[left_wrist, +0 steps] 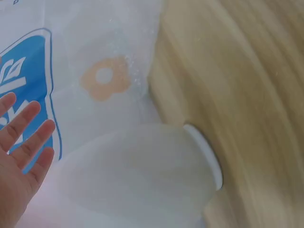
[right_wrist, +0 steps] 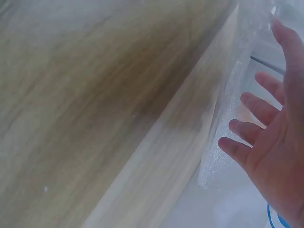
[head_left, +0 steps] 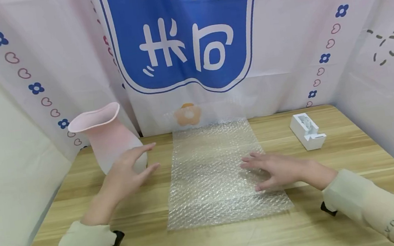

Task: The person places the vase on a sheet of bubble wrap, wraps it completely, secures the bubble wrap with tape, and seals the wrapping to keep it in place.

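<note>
A pink-to-white vase (head_left: 110, 137) with a wavy rim stands at the back left of the table. My left hand (head_left: 125, 170) is beside it with fingers spread, overlapping its lower body in the head view. In the left wrist view the vase's pale lower body (left_wrist: 142, 175) and base show close by the hand (left_wrist: 23, 156), which grips nothing. A sheet of bubble wrap (head_left: 210, 174) lies flat at the middle, its far end against the curtain. Over its right edge hovers my right hand (head_left: 280, 168), fingers apart and holding nothing; the right wrist view shows its spread fingers (right_wrist: 259, 109).
At the back right sits a small white tape dispenser (head_left: 307, 130) on the wooden table (head_left: 338, 187). Behind the table hangs a white curtain (head_left: 283, 46) with a blue printed emblem; pale walls close in both sides.
</note>
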A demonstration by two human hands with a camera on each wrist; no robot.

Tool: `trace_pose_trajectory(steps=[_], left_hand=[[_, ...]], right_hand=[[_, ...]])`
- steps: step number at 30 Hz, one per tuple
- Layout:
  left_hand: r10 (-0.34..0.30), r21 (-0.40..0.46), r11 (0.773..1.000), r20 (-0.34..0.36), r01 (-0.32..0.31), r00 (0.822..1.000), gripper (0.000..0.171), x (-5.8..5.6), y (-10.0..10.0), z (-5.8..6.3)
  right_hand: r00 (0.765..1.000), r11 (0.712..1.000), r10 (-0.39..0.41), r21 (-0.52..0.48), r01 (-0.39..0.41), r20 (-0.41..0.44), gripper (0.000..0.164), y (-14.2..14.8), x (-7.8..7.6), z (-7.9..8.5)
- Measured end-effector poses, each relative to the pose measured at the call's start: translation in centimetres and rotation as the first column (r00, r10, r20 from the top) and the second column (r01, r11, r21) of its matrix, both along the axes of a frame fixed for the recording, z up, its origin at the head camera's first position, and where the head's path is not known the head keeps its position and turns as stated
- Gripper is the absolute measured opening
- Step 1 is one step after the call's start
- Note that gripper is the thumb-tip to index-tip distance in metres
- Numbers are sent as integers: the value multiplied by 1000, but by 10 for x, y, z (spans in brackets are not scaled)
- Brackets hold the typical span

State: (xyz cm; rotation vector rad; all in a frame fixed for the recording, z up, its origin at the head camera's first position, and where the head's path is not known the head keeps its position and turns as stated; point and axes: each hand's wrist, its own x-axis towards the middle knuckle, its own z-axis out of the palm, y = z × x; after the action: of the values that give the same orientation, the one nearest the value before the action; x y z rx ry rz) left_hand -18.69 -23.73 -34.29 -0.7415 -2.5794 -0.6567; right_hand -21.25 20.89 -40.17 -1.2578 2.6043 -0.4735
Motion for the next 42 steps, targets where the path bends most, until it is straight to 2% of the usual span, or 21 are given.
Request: trace_pose_trajectory(steps=[5, 7, 14, 20, 25, 29, 35, 39, 42], left_hand=[[49, 60, 997, 64, -53, 997, 49, 6, -11, 10], [49, 108, 993, 72, -56, 996, 47, 9, -16, 12], [80, 232, 970, -13, -75, 997, 37, 14, -36, 16], [124, 343, 931, 28, -126, 992, 30, 21, -54, 19], [166, 420, 891, 55, -173, 985, 29, 22, -71, 18], [196, 467, 860, 71, -206, 978, 26, 22, -84, 19], [239, 561, 788, 102, -254, 966, 19, 21, -101, 27], [224, 648, 716, 138, -259, 965, 18, 16, -107, 27], [203, 712, 653, 164, -258, 965, 21, 10, -108, 25]], right_hand=[[999, 1000, -8, 4, 8, 43, 82, 1, 1, 0], [999, 1000, -3, 0, 3, 43, 81, 1, 2, 0], [999, 1000, 15, -17, -15, 28, 79, 5, 1, -1], [1000, 999, 29, -16, -29, 8, 79, 8, 2, -6], [998, 998, 55, -14, -55, 0, 77, 8, 2, -13], [998, 998, 64, -22, -63, 30, 78, 9, 3, -17], [998, 999, 42, -10, -42, 46, 79, 10, 5, -17], [997, 999, 33, -5, -33, 69, 81, 11, 6, -15], [995, 1000, 30, -5, -29, 91, 86, 12, 7, -13]])
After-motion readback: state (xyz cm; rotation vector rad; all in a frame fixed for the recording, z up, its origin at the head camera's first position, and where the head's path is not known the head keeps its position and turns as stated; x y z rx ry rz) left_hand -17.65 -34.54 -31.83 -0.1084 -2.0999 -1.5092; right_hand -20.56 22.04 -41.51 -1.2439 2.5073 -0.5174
